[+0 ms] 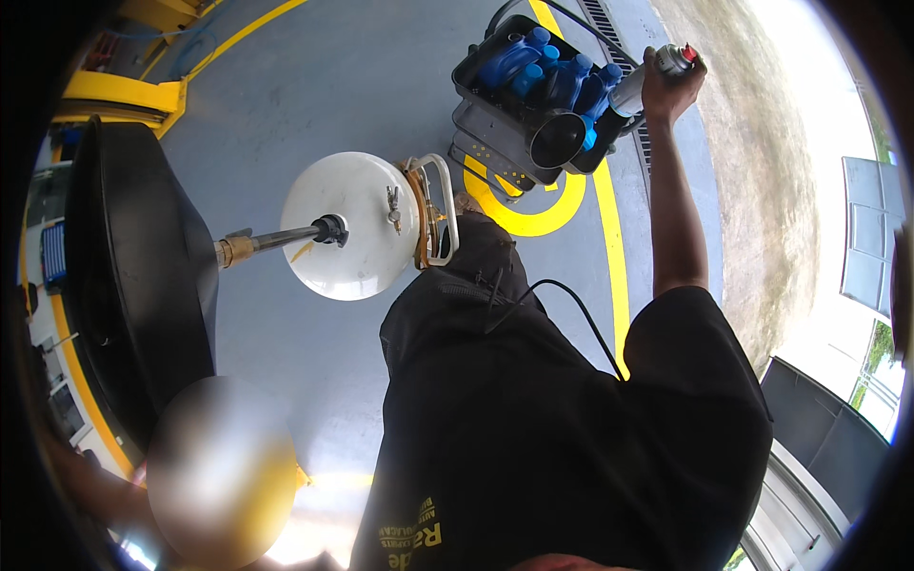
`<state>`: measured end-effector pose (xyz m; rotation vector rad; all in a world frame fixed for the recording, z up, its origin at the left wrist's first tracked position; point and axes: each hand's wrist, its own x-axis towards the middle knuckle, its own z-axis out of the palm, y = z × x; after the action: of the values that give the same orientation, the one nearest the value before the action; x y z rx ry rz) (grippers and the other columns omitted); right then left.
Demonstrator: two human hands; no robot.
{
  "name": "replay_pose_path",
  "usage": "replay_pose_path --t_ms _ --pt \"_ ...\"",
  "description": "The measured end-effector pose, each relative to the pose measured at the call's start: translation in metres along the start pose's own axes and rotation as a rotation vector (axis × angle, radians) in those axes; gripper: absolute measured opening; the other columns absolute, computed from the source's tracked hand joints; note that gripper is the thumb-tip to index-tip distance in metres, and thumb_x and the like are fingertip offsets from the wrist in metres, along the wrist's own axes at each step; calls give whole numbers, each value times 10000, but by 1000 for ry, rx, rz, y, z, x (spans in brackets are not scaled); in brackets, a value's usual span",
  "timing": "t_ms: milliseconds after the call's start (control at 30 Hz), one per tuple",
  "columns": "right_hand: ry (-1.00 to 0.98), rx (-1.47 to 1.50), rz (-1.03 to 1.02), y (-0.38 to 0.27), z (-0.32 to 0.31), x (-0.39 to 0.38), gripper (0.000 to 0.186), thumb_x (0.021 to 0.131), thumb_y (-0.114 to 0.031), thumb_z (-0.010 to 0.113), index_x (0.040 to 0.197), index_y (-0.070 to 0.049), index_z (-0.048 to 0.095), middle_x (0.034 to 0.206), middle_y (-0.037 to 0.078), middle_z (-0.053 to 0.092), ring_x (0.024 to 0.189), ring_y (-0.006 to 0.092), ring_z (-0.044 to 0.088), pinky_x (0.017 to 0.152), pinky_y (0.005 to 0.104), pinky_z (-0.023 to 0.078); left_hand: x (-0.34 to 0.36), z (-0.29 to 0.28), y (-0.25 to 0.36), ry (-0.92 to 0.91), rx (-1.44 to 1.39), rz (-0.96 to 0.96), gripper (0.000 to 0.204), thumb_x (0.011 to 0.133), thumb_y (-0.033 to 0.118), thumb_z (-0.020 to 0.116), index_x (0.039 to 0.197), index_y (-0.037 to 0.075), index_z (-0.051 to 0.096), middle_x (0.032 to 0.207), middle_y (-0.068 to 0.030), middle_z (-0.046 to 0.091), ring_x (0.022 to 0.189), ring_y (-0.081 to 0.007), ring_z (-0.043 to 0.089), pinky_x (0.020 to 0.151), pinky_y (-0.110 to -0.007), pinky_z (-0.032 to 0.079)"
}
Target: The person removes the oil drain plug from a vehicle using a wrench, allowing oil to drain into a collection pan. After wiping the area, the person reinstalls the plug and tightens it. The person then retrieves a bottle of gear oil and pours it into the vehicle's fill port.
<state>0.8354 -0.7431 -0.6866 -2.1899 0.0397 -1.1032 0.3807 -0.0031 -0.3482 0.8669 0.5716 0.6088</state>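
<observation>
Your right hand [672,89] is wrapped around a grey spray can [627,96], by the right edge of the black cart [487,126] holding blue bottles [566,84]; your left hand's state cannot be told.

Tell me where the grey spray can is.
In the head view, the spray can is at upper right, in the person's right hand, just right of the blue bottles.

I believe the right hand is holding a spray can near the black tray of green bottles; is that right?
The bottles are blue, not green, as the head view shows; the right hand does hold a spray can near the black tray.
</observation>
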Motion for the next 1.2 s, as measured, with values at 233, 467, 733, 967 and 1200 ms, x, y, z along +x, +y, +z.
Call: replay_pose_path --t_ms 233,467,733,967,1200 --pt "-1 -7 17 -82 21 -84 706 750 -352 889 1259 11 560 1143 207 598 1083 399 589 931 483 486 -7 -44 156 38 50 0 445 996 130 565 1397 -39 473 1343 -188 593 1114 -223 616 950 -403 518" --pt "-141 -312 0 -181 -129 -144 764 836 -560 758 1346 -46 516 1177 192 619 1146 381 590 953 500 495 -134 -47 292 -375 -197 233 372 1051 216 451 1296 -56 520 1222 -216 568 1154 -294 564 933 -374 438" --pt "-292 -405 5 -188 -133 -197 879 861 -666 656 1433 -37 432 1276 228 576 1249 400 528 990 523 469 -136 -117 320 -428 -274 -15 402 1060 144 401 1422 -30 423 1426 -208 492 1239 -285 564 1061 -399 483" --pt "21 -463 -99 -282 -204 -196 717 890 -567 697 1312 -6 554 1216 196 606 1188 384 558 984 516 479 -168 18 288 -115 -471 -48 333 1024 158 491 1317 5 527 1166 -192 637 1104 -259 615 869 -377 553" --pt "134 -345 -340 -275 -178 -160 474 853 -351 822 1198 -75 652 1073 80 650 975 262 620 736 379 575 -147 -57 262 -184 -408 134 473 981 199 547 1399 -8 468 1176 -186 599 1008 -240 604 744 -319 465"
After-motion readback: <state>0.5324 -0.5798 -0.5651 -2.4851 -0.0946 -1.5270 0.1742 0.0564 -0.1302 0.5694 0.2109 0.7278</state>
